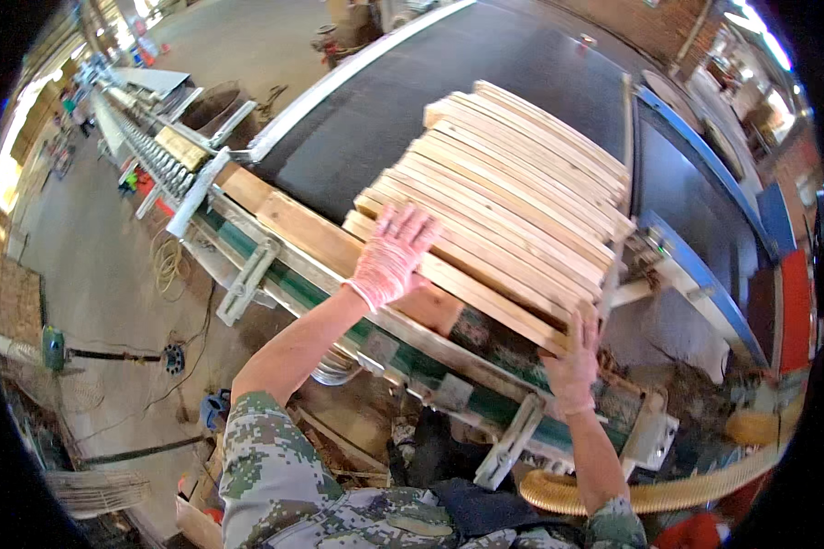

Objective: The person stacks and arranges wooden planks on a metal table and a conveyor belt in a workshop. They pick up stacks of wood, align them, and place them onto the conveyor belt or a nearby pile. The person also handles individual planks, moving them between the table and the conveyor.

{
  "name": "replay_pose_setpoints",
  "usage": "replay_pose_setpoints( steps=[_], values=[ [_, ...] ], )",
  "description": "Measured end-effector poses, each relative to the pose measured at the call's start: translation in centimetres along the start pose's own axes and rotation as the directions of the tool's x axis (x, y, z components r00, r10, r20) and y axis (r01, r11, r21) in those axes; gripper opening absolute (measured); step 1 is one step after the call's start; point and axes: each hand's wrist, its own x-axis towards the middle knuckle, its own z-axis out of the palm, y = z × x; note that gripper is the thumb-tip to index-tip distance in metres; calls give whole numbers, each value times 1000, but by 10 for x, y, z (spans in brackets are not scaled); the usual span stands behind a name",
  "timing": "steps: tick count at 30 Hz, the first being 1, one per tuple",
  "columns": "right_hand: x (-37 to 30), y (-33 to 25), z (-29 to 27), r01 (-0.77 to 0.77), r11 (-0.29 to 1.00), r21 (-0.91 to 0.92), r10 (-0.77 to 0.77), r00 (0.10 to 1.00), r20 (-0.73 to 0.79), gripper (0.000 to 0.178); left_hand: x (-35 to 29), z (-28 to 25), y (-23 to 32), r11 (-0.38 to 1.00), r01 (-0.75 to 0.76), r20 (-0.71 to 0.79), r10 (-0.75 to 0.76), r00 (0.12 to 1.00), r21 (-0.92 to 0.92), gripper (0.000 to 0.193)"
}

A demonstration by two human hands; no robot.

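Observation:
A row of pale wooden strips (pixel 513 183) lies side by side on a dark belt table. My left hand (pixel 395 254), in a light reddish knit glove, lies over the left part of the nearest strips, fingers stretched and slightly apart. At the right end of the nearest wooden strip (pixel 494 302) is my right hand (pixel 573 359), its thumb on the near side and its fingers around the end. Below the row runs a narrow green conveyor (pixel 302 285) with metal side rails. On it lies a wooden board (pixel 307 233), partly hidden by my left hand.
The black belt (pixel 357 119) stretches away behind the strips. A roller machine (pixel 142 128) continues from the conveyor at far left. Metal clamp brackets (pixel 513 439) stick out toward me. A yellow ribbed hose (pixel 668 494) curves at lower right, below a blue-framed conveyor (pixel 705 284).

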Motion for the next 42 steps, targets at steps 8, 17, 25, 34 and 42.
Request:
replay_pose_setpoints(
  steps=[8,17,25,34,42],
  values=[
    [61,22,9,157,986,58,-157,988,-8,105,50,5,-30,995,-87,91,82,992,54,107],
    [155,-1,27,-35,999,38,32,996,79,97,125,13,-82,998,64,-21,-64,998,-8,104],
    [149,23,41,104,993,-56,-105,994,-29,101,-23,10,-309,535,802,-408,-692,596,265,98],
    [147,13,37,71,997,-4,-71,997,13,101,-45,-17,-319,591,805,227,-793,565,62,95],
    [150,10,31,75,992,-99,-78,997,-27,95,-39,-13,-134,986,125,455,-63,888,-108,96]
  ],
)
